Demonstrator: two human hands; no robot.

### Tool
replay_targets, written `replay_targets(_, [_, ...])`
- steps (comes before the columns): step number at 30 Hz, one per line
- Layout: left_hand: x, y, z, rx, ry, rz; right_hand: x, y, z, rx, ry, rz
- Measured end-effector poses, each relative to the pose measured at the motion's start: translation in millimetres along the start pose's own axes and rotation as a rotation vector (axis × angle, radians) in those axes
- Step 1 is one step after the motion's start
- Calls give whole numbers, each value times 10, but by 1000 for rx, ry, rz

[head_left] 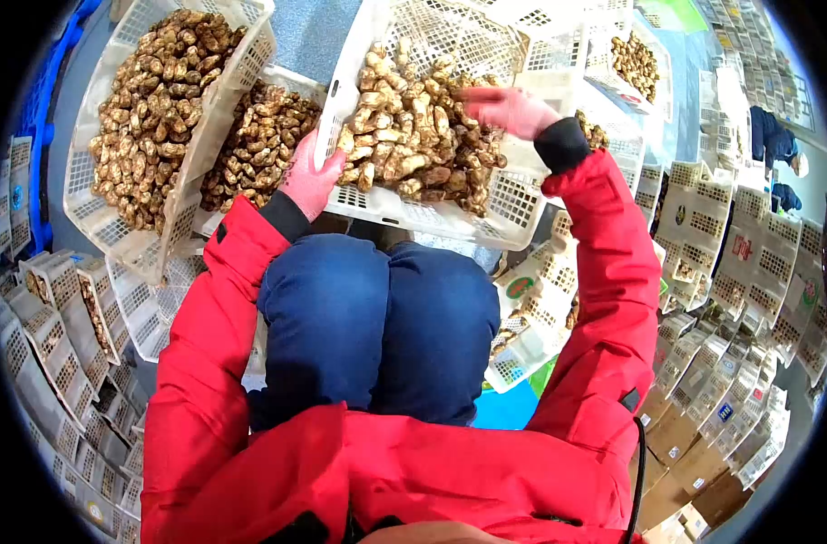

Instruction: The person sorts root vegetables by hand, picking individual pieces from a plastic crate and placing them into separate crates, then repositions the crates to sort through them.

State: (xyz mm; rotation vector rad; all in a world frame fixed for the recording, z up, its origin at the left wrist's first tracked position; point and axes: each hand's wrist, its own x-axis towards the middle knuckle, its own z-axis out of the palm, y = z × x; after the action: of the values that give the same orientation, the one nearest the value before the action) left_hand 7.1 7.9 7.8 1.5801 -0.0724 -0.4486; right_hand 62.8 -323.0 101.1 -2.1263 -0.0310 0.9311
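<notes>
A white perforated plastic crate (513, 195) stands tilted before my knees, part filled with stubby brown-and-cream pieces (423, 127) that look like mushrooms or tubers; I cannot tell which. My left hand (311, 177), in a pink glove, is at the crate's near left corner. Its thumb and fingers lie on either side of the rim. My right hand (513, 111), also gloved in pink, is over the right part of the pile, pointing left. Its fingers are smeared by motion, and whether they hold a piece cannot be made out.
At the left, another crate (78, 186) is heaped with similar pieces (155, 113), beside a lower crate of darker ones (259, 136). A small crate of pieces (633, 65) is at the upper right. Stacked crates (740, 254) and cardboard boxes (672, 444) line the right. Another person (776, 140) is far right.
</notes>
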Motion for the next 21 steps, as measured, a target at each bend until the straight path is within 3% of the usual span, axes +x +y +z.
replay_targets(1, [6,-14,-1,19,-1,6,167,152,-58,213,144,86])
replay_targets(2, [5,-25,-14,39,2,10,420,388,-157,167,264,119])
replay_targets(3, [0,-33,-26,59,4,12,668,648,-179,154,405,-5])
replay_targets(4, [-20,40,-30,-96,-30,-134,1153,1323,-271,188,437,61])
replay_targets(5, [-16,71,-29,-59,-28,-131,1142,1149,-249,259,420,249])
replay_targets(6, [-11,84,-30,-23,-25,-130,1279,1329,-184,132,461,321])
replay_targets(7, [-4,75,-34,14,-22,-129,1227,1157,-86,-99,487,408])
replay_targets(8, [10,-35,-46,102,-7,17,1172,977,14,-324,500,506])
replay_targets(12, [-19,45,24,-62,1,-114,1100,914,305,-388,698,345])
replay_targets(15, [-17,-9,-13,-106,-8,-90,1241,1116,212,136,509,233])
replay_targets(16, [-5,-43,-19,-107,-14,-81,1254,1136,238,364,415,-4])
replay_targets(17, [3,-72,-6,-81,-4,-66,1275,1154,212,238,372,144])
replay_targets(19, [16,-43,-5,-20,20,-36,986,680,170,167,294,140])
replay_targets(20, [-3,13,-5,-95,2,-95,1081,807,200,165,251,84])
replay_targets(21, [21,-110,-44,136,11,19,1197,984,195,164,210,29])
